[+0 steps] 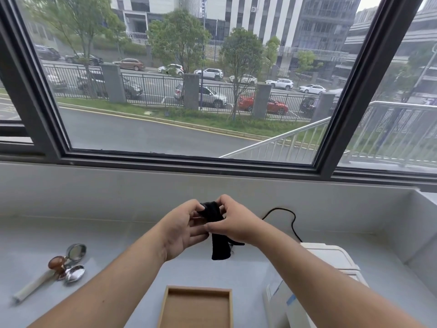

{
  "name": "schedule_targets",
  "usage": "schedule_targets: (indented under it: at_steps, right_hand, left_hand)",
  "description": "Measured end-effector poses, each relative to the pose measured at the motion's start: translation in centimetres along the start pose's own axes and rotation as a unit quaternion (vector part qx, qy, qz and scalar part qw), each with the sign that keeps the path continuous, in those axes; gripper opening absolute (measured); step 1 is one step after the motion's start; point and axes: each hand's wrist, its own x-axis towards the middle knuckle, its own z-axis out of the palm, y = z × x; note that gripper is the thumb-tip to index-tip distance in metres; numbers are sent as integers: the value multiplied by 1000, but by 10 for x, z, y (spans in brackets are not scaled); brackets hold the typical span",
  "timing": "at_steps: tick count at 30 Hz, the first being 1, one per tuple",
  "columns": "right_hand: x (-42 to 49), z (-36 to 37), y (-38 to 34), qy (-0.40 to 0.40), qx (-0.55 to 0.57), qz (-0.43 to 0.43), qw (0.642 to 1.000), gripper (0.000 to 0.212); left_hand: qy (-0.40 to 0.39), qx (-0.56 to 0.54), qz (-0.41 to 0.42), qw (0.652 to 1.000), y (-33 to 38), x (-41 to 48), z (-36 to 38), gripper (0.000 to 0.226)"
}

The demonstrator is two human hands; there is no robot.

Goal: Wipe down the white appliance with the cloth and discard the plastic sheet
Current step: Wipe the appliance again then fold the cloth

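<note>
A black cloth (pixel 220 247) hangs folded in the air over the middle of the counter. My left hand (pixel 183 227) and my right hand (pixel 233 223) both grip its upper part, fingers pinched on the fabric. The white appliance (pixel 331 259) stands at the lower right, partly hidden behind my right forearm. A black power cord (pixel 293 223) runs from behind the appliance along the counter. I cannot make out a plastic sheet for certain; something pale with a blue patch (pixel 289 301) lies on the appliance's front.
A shallow wooden tray (pixel 196 291) sits at the near edge in the middle. At the left lie metal spoons with a brown handle (pixel 68 263) and a white stick-like item (pixel 33 286). A large window stands behind the pale counter (pixel 118 245).
</note>
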Motion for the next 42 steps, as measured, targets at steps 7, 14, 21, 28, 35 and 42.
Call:
schedule_targets:
  at_steps: [7,14,21,28,35,42]
  right_hand:
    - [-1,-4,4,43,-4,-19,999,25]
    - [-5,6,-6,11,16,-51,998,31]
    - [-6,4,1,72,49,-51,995,16]
    - [-18,-12,18,20,303,36,952,63]
    - [-30,-10,18,-103,429,44,896,48]
    - [-13,-9,24,67,401,80,910,17]
  left_hand:
    - [111,327,108,932,-7,-6,1,35]
    - [84,458,139,874,-7,-8,-14,65]
    - [43,282,159,945,-15,-9,-13,16]
    - [-27,68,121,990,-2,-18,-9,24]
    - [-43,21,114,992,8,-18,-1,29]
    - [57,106,96,988,-3,-3,-4,20]
